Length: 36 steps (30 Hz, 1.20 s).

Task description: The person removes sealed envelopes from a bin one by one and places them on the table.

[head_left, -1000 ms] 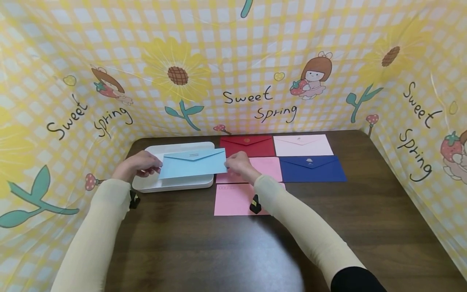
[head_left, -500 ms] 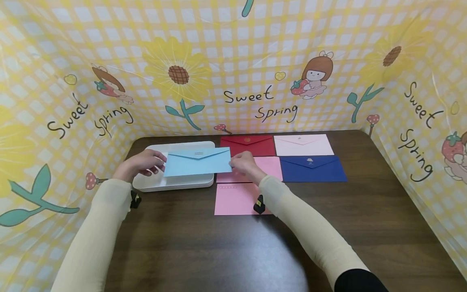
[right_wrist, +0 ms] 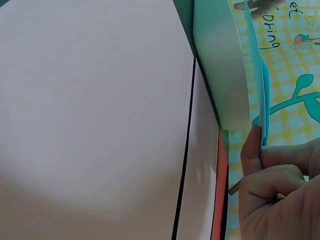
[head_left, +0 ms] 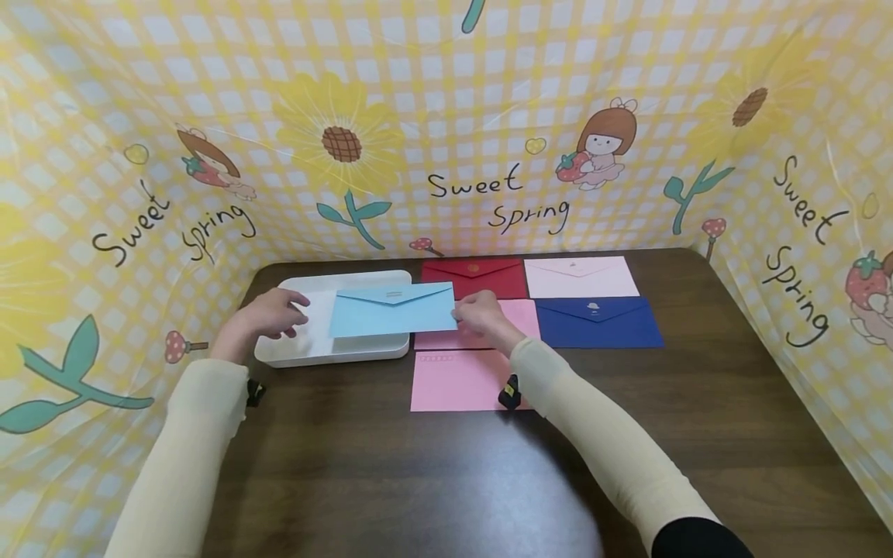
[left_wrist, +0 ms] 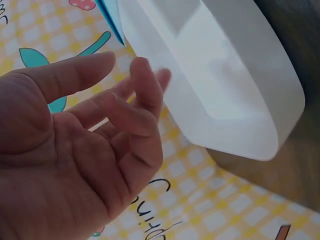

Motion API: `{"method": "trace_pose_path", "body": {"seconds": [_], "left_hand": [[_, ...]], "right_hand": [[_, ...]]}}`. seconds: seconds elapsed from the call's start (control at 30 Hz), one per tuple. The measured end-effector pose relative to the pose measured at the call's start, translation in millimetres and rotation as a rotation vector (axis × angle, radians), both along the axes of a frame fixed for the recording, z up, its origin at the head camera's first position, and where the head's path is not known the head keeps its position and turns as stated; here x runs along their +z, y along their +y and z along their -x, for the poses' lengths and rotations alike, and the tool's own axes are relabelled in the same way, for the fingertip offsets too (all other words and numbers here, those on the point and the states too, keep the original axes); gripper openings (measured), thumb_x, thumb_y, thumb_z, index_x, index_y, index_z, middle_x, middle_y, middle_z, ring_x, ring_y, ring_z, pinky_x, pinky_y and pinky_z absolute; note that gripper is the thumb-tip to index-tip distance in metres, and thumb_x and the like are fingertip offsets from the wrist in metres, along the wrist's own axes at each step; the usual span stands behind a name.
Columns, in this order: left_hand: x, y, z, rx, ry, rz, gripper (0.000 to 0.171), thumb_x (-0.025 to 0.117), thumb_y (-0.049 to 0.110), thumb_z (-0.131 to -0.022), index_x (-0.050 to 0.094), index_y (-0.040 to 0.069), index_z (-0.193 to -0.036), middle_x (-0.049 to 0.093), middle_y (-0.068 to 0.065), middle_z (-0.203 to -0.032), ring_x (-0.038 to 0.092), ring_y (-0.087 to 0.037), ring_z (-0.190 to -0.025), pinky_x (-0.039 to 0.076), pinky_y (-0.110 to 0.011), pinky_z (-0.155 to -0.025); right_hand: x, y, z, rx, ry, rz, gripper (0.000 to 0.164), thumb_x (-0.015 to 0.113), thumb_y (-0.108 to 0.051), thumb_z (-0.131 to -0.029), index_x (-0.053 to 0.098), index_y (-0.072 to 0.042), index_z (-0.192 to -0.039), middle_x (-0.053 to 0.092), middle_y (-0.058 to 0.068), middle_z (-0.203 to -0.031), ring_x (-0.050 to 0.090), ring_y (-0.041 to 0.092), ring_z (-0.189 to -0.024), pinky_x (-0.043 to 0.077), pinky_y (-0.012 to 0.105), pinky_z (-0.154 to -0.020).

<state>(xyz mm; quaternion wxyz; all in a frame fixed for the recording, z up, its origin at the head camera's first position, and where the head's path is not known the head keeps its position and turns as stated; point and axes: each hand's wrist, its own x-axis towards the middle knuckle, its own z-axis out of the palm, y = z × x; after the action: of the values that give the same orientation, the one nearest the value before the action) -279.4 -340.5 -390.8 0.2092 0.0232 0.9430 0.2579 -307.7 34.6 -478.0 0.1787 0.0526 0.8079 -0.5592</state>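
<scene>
A light blue envelope [head_left: 393,311] hangs over the white tray [head_left: 293,350], its pointed flap facing up. My right hand [head_left: 483,316] pinches its right edge between thumb and fingers; the right wrist view shows the thin blue envelope [right_wrist: 264,100] edge-on in that grip. My left hand [head_left: 270,316] is apart from the envelope, over the tray's left side. In the left wrist view the left hand [left_wrist: 100,125] has loosely bent fingers with nothing between them, and the envelope's corner [left_wrist: 111,20] shows beyond the thumb. The tray's inside [left_wrist: 215,90] looks bare where it shows.
Right of the tray lie a red envelope [head_left: 472,271], a pale pink one [head_left: 580,280], a dark blue one [head_left: 600,325] and two pink ones, the nearer pink envelope [head_left: 453,387] lying in front. A yellow checked cloth [head_left: 446,101] walls the table's back and sides.
My left fingers have let go of the envelope's left edge. My right hand has drawn the envelope rightward, partly beyond the tray's right edge, over the pink envelope.
</scene>
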Motion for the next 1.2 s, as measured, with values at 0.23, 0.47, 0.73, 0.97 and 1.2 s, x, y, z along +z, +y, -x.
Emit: {"method": "trace_pose_path", "body": {"seconds": [0.23, 0.47, 0.73, 0.97, 1.2], "left_hand": [[-0.2, -9.9, -14.4, -0.015, 0.054, 0.142, 0.067, 0.071, 0.014, -0.095, 0.042, -0.022, -0.144, 0.061, -0.041, -0.121, 0.068, -0.041, -0.091, 0.057, -0.047, -0.076], [-5.1, -20.7, -24.3, -0.003, 0.059, 0.28, 0.088, 0.079, 0.028, -0.089, 0.037, -0.03, -0.139, 0.041, -0.051, -0.141, 0.037, -0.065, -0.133, 0.035, -0.067, -0.111], [-13.4, -32.5, -34.2, -0.024, 0.05, 0.353, 0.098, 0.084, 0.045, -0.085, 0.043, -0.03, -0.132, 0.05, -0.049, -0.129, 0.044, -0.062, -0.119, 0.042, -0.068, -0.102], [-17.7, -38.7, -39.2, -0.091, 0.071, 0.342, 0.096, 0.082, 0.051, -0.084, 0.049, -0.024, -0.133, 0.057, -0.043, -0.126, 0.047, -0.058, -0.113, 0.04, -0.068, -0.099], [-21.7, -41.8, -39.9, -0.112, 0.07, 0.339, 0.098, 0.081, 0.052, -0.086, 0.045, -0.024, -0.137, 0.051, -0.045, -0.136, 0.04, -0.065, -0.12, 0.035, -0.072, -0.102]], "right_hand": [[1.4, 8.9, -0.5, -0.005, 0.0, 0.006, 0.027, 0.072, -0.016, -0.1, 0.073, -0.001, -0.123, 0.069, 0.011, -0.12, 0.069, 0.028, -0.099, 0.055, 0.05, -0.095], [2.1, 13.3, -1.5, 0.002, 0.0, -0.02, 0.03, 0.071, -0.017, -0.101, 0.072, -0.001, -0.126, 0.071, 0.012, -0.113, 0.07, 0.028, -0.097, 0.056, 0.047, -0.091], [0.5, 21.0, -0.9, 0.014, 0.013, -0.016, 0.029, 0.071, -0.016, -0.101, 0.072, 0.0, -0.125, 0.071, 0.013, -0.11, 0.072, 0.029, -0.094, 0.056, 0.046, -0.088], [1.1, 26.2, -1.2, 0.01, 0.021, -0.03, 0.029, 0.071, -0.016, -0.1, 0.072, 0.0, -0.125, 0.07, 0.014, -0.115, 0.072, 0.028, -0.093, 0.055, 0.043, -0.081], [0.8, 29.9, -0.5, 0.005, 0.024, -0.06, 0.027, 0.072, -0.016, -0.1, 0.073, 0.0, -0.122, 0.07, 0.013, -0.115, 0.07, 0.028, -0.098, 0.056, 0.046, -0.088]]}}
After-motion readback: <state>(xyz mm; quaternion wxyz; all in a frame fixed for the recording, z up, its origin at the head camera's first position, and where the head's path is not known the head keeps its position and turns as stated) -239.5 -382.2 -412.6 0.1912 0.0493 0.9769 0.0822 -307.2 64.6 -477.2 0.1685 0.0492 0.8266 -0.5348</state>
